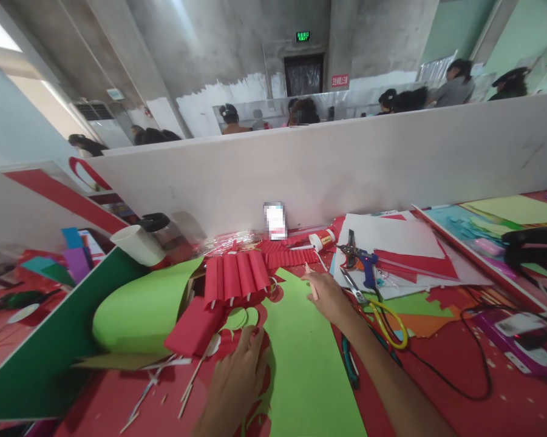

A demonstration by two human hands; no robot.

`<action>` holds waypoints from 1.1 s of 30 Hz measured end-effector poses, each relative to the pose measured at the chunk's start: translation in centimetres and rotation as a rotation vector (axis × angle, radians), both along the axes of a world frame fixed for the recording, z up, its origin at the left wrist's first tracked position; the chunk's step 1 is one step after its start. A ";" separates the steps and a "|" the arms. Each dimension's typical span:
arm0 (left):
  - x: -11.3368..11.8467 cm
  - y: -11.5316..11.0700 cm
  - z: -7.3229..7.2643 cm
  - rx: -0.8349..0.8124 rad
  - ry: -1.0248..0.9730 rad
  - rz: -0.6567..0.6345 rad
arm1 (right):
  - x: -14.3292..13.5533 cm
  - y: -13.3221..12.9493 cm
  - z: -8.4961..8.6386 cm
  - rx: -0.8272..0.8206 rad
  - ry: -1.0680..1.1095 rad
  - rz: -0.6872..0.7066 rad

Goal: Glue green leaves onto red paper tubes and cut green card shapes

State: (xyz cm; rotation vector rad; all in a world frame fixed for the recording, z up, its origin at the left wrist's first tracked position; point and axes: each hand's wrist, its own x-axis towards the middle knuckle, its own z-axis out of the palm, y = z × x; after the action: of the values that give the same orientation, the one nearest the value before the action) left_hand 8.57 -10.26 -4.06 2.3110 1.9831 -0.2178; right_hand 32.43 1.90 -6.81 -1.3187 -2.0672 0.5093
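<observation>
My right hand [325, 294] is closed around a pale pink pencil [308, 271], over the upper right part of a long green paper sheet [307, 358]. My left hand [241, 370] lies palm down at the sheet's left edge, its fingers stretched forward beside several round green paper cutouts [237, 318]. Past those cutouts sits a pleated red paper piece [237, 276] with white sticks showing at its lower edge. A folded red paper [195, 328] is to the left of my left hand.
At the right lie a blue glue gun [368, 267], yellow-handled scissors [394, 328], a utility knife [354, 285] and a dark cable. A rolled green sheet [141, 309] stands at the left. A phone [275, 220] leans on the white partition [346, 164]; people sit beyond it.
</observation>
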 end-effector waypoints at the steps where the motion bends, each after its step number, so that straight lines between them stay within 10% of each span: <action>1: 0.0 0.0 0.0 0.002 -0.010 -0.003 | 0.0 0.0 0.2 0.005 0.027 -0.001; 12: -0.4 0.6 1.7 0.021 -0.071 0.024 | 1.9 -0.5 3.0 -0.043 0.291 0.057; 21: -2.2 0.4 1.2 0.158 -0.156 0.005 | 4.1 -1.8 5.2 -0.344 -0.005 0.222; 33: -0.2 3.6 2.9 0.035 -0.199 -0.188 | 4.3 -2.1 5.5 -0.345 -0.034 0.338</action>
State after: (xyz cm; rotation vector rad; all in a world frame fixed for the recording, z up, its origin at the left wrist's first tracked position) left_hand 8.35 -6.66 -1.20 2.4335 1.6930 0.0349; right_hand 36.71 -0.18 -1.28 -1.1655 -2.3171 1.0361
